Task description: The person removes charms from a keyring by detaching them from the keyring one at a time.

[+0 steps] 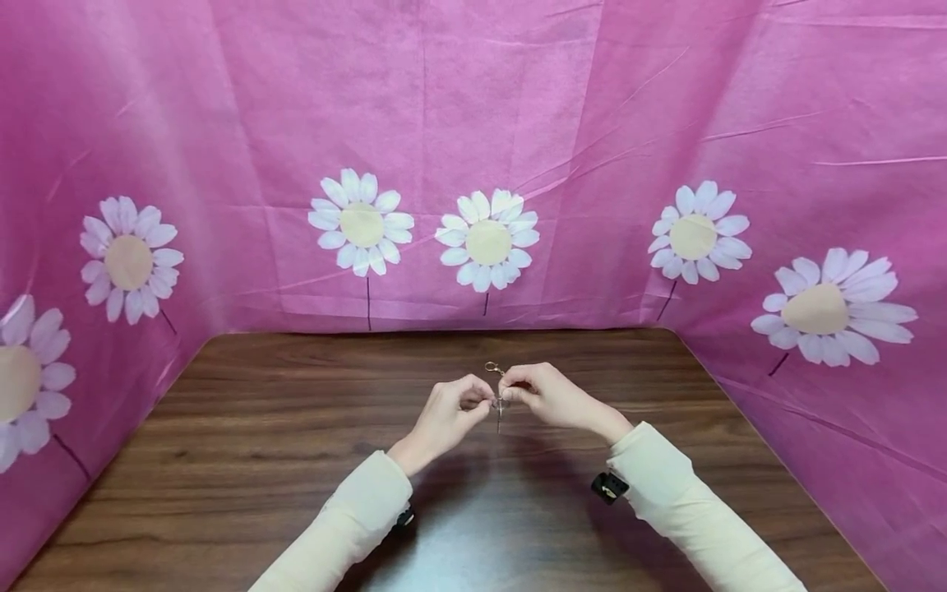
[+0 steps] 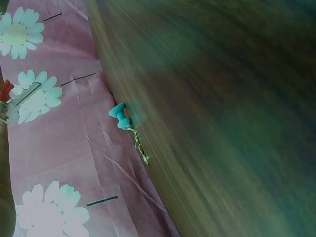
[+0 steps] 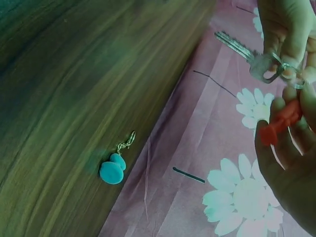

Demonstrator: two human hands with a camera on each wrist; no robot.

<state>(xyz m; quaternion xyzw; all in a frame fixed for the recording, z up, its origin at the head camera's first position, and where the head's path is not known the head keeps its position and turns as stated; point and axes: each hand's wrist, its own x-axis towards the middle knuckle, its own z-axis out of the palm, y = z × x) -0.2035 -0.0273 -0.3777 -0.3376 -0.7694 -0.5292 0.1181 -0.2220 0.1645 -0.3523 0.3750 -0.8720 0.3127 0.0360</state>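
Note:
My left hand (image 1: 451,409) pinches a small metal ring beside a silver key (image 3: 247,57), which hangs down between the hands. My right hand (image 1: 551,396) meets it from the other side, fingers curled at the ring. A red push-pin-shaped keychain (image 3: 280,126) lies within those curled fingers in the right wrist view. Whether the ring links the key and the red keychain is too small to tell. On the tabletop beyond the hands lies a teal push-pin-shaped keychain (image 2: 120,117) with a gold chain. From the head, only its gold clasp (image 1: 492,367) shows; the right hand hides the rest.
The brown wood-grain table (image 1: 296,427) stretches out around the hands. A pink curtain (image 1: 473,99) printed with white daisies surrounds its back and sides. Black devices are strapped at both wrists, one by the right cuff (image 1: 651,464).

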